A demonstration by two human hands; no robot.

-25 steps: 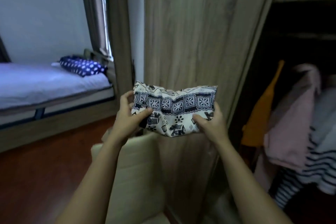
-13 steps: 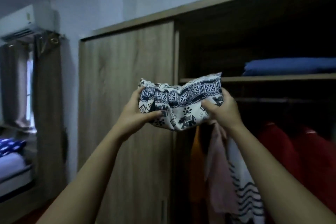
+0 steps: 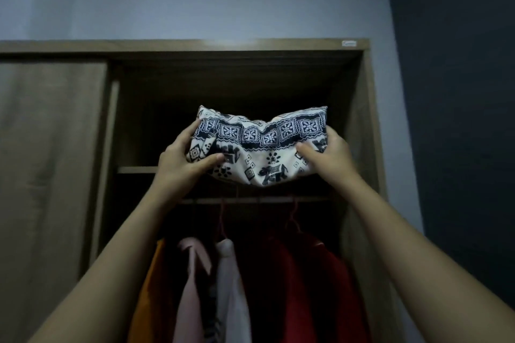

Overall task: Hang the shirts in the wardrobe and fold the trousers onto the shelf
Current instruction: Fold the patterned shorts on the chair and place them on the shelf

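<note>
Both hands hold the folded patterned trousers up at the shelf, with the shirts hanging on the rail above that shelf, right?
Not quite: in the head view the rail and shirts sit below the shelf, not above. The left hand and right hand do hold the folded patterned trousers up at it.

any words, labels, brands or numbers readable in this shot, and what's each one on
Small pale sticker at the right end of the wardrobe top rail: too small and blurred to read.
Folded trousers, gripped by the left hand and the right hand: elephant and flower-tile print only, no lettering.
Nothing else in view carries readable text.
</note>
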